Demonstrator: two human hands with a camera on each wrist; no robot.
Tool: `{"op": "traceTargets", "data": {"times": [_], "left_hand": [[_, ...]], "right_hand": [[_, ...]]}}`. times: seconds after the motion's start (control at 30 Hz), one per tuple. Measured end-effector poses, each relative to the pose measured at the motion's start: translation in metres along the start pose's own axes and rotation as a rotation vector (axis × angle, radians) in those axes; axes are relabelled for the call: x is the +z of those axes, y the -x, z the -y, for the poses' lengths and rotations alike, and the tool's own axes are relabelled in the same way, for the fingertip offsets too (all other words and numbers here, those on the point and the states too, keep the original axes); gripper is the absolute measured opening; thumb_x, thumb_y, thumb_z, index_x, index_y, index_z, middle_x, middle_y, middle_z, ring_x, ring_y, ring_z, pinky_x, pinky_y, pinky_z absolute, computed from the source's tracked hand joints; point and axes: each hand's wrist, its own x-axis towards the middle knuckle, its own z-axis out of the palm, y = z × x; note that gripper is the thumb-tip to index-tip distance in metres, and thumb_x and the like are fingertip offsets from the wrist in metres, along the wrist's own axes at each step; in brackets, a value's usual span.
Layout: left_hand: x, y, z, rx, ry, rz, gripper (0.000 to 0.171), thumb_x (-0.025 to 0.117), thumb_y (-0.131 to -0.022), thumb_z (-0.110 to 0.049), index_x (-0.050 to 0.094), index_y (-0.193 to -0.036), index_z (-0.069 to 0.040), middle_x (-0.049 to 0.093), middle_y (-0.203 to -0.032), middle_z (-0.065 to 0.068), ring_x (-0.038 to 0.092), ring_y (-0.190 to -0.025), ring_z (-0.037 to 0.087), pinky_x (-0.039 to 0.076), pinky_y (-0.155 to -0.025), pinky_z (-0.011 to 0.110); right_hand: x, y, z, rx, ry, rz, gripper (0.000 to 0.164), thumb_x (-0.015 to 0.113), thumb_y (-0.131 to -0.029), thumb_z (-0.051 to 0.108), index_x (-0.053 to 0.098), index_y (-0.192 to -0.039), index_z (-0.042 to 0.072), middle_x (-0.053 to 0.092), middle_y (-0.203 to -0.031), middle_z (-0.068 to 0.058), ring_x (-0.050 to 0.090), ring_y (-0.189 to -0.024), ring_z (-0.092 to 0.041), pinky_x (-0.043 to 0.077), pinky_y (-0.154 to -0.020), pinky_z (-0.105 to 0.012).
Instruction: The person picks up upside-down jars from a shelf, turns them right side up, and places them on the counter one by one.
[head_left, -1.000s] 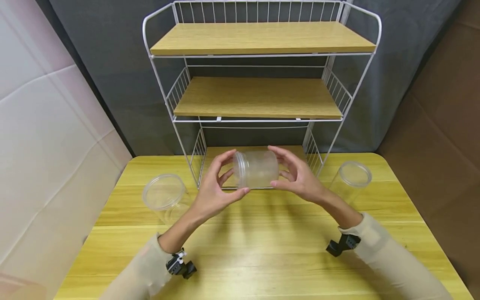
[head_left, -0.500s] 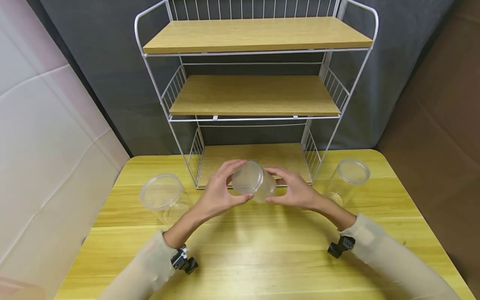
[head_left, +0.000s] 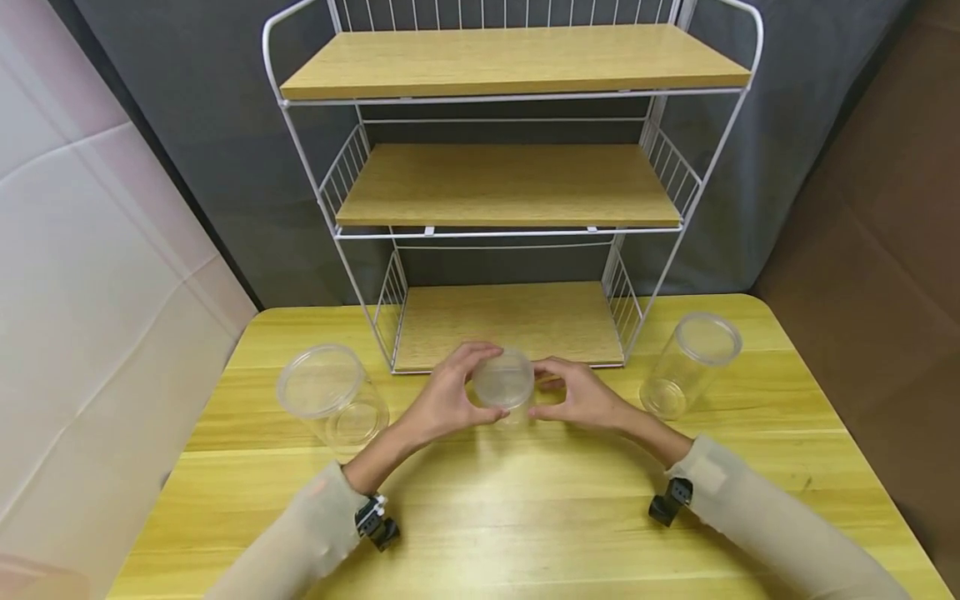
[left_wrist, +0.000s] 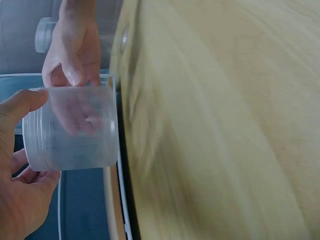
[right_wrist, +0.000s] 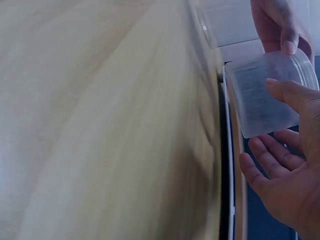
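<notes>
A clear plastic jar [head_left: 504, 380] stands lid up between the two hands, just in front of the rack's bottom shelf and close over the table. My left hand [head_left: 454, 390] grips it near the lid, thumb on the near side and fingers behind, as the left wrist view also shows. On the other side, my right hand [head_left: 583, 398] is spread loosely about the jar. In the right wrist view its thumb [right_wrist: 287, 92] overlaps the jar wall, while its fingers [right_wrist: 272, 160] extend apart below the jar. The jar's contents look like nothing but air.
A white wire rack with three wooden shelves [head_left: 510, 187] stands at the back of the wooden table [head_left: 480, 517]. A wide clear jar [head_left: 322, 383] is at the left, partly beside the left forearm. A taller clear jar [head_left: 693, 358] stands at the right.
The jar was held sideways before the rack; it has been tipped lid up and lowered toward the table. Both hands came down with it, and the right hand's fingers loosened around it.
</notes>
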Motion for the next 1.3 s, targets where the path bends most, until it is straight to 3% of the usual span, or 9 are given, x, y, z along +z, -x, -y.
{"op": "traceTargets", "data": {"times": [0.33,0.93,1.1,1.3], "left_hand": [[0.009,0.002,0.012,0.028,-0.043,0.031,0.086,0.099,-0.070,-0.010,0.058,-0.145,0.003,0.055,-0.148,0.019,0.060,-0.130,0.038,0.059,-0.104,0.047],[0.012,0.003,0.018,0.053,-0.088,0.066,0.090,0.099,-0.072,-0.012,0.055,-0.148,0.004,0.054,-0.150,0.020,0.059,-0.132,0.038,0.058,-0.106,0.048],[0.006,0.004,0.013,0.041,-0.122,0.098,0.094,0.099,-0.075,-0.020,0.051,-0.152,0.003,0.050,-0.155,0.019,0.054,-0.139,0.038,0.053,-0.112,0.049],[-0.014,0.006,-0.008,0.069,-0.180,0.096,0.095,0.095,-0.081,-0.029,0.046,-0.157,-0.001,0.047,-0.159,0.015,0.046,-0.147,0.035,0.048,-0.117,0.052]], "right_hand": [[0.007,0.000,-0.014,-0.001,-0.002,-0.004,0.067,0.090,-0.085,0.010,0.059,-0.143,-0.005,0.066,-0.137,-0.022,0.068,-0.121,-0.037,0.060,-0.104,-0.042],[0.009,0.003,-0.018,0.017,0.038,0.008,0.068,0.090,-0.086,0.015,0.059,-0.144,-0.004,0.068,-0.134,-0.020,0.070,-0.117,-0.035,0.060,-0.103,-0.041],[0.002,0.006,-0.012,0.009,0.047,0.001,0.069,0.090,-0.087,0.017,0.058,-0.146,-0.001,0.068,-0.136,-0.017,0.070,-0.119,-0.034,0.060,-0.103,-0.045],[-0.014,0.013,0.009,-0.015,0.111,-0.011,0.070,0.087,-0.091,0.019,0.055,-0.149,-0.002,0.063,-0.144,-0.019,0.063,-0.130,-0.038,0.057,-0.107,-0.052]]}}
